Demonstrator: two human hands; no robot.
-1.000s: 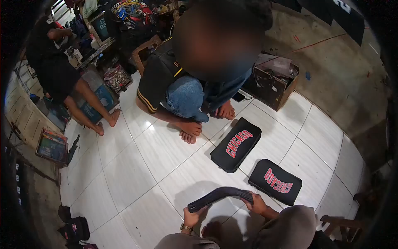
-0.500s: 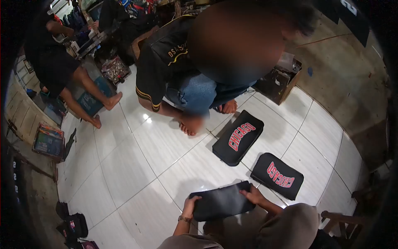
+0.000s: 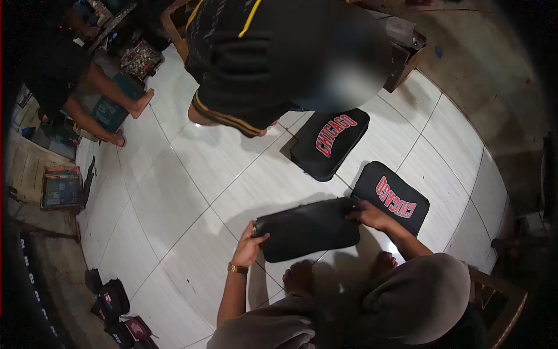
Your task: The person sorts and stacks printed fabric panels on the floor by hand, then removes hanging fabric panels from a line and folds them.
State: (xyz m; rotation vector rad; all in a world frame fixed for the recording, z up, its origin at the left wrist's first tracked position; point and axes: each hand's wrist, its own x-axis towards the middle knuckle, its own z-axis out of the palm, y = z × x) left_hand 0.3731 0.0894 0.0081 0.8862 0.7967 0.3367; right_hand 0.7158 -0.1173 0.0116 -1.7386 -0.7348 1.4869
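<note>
A plain black flat case (image 3: 308,228) hangs between my two hands above the tiled floor, its broad side facing up. My left hand (image 3: 250,245) grips its left end, thumb on top, with a watch on the wrist. At the upper right corner my right hand (image 3: 370,214) pinches the edge. Just beyond, on the floor, lies a black case with red CHICAGO lettering (image 3: 390,198), close to my right hand. A second, larger-looking CHICAGO case (image 3: 330,143) lies farther off, near a crouching person.
The crouching person (image 3: 244,70) in a black shirt leans over the tiles ahead. Another person's bare legs (image 3: 104,99) are at the upper left. A wooden box (image 3: 404,58) stands at the wall. Dark cases (image 3: 110,299) lie lower left; a wooden chair (image 3: 505,302) is at right.
The black case has turned from edge-on to showing its broad face, still in both hands. The crouching person has bent farther forward. The view has tilted down, bringing my feet into sight.
</note>
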